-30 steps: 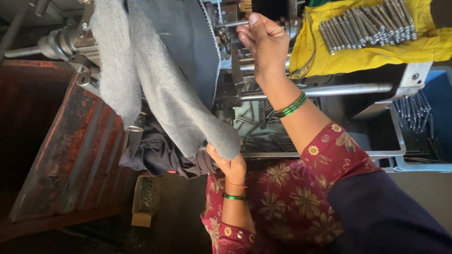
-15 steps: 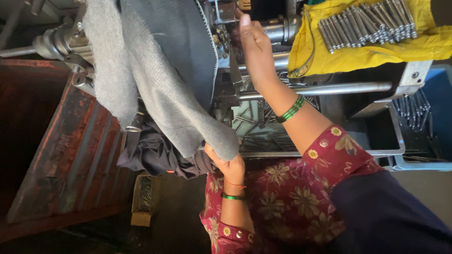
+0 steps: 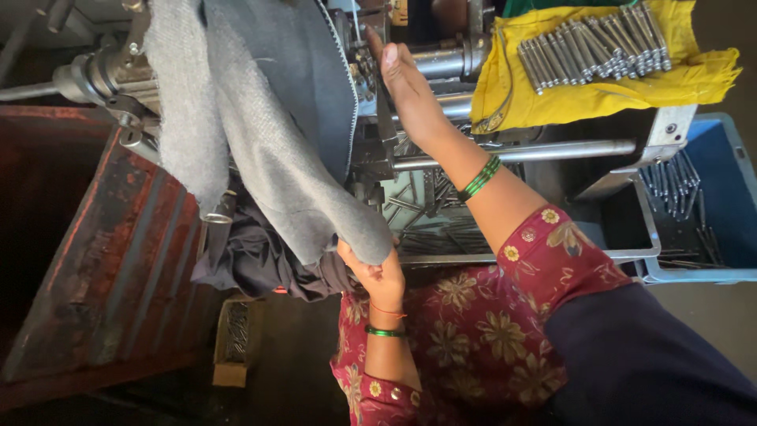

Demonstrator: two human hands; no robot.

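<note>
**A:** ok so where's the grey knitted fabric sitting relative to the hands here?

**B:** It hangs down out of the knitting machine at the top, and its bottom end is bunched right in the left hand. The fingers are curled tight around that lower edge, so the cloth drapes over the top of the fist and runs up and to the left from there.

**A:** and the other one?

**B:** The right hand is up on the machine, just beside the fabric's right edge but not gripping it. Fingers are stretched out fairly flat against the metal parts; can't tell if they're pinching anything small.

**A:** stuff around?

**B:** A yellow cloth holding a row of metal needles near the right hand, a blue bin far right, and a rusty red panel off to the left.
</note>
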